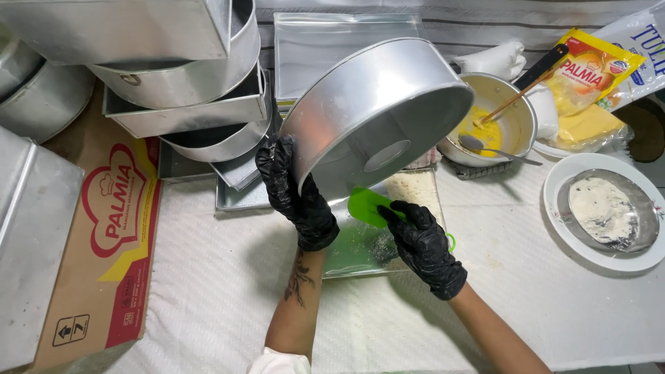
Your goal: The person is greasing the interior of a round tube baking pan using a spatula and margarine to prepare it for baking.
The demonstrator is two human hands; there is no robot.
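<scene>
I have the round cake tin [377, 111] lifted off the desk [228, 305] and tipped on its side above the middle, its open mouth turned down toward my right, with a pale round patch showing on the inner base. My left hand [294, 194], in a black glove, has its grip closed on the tin's lower left rim. My right hand [424, 246], also gloved black, has its grip closed on a green scraper [370, 206], whose blade sits just under the tin's lower edge. Below both lies a flat tray [415, 190] dusted with pale crumbs. Toward the far right corner stands a pan [516, 114] holding yellow batter and a spoon, with a yellow packet [589, 76] behind it. At the right edge sits a white plate [564, 183] carrying a small metal dish. Stacked tins [187, 76] fill the far left corner, and a cardboard box [111, 242] lies by the left edge
</scene>
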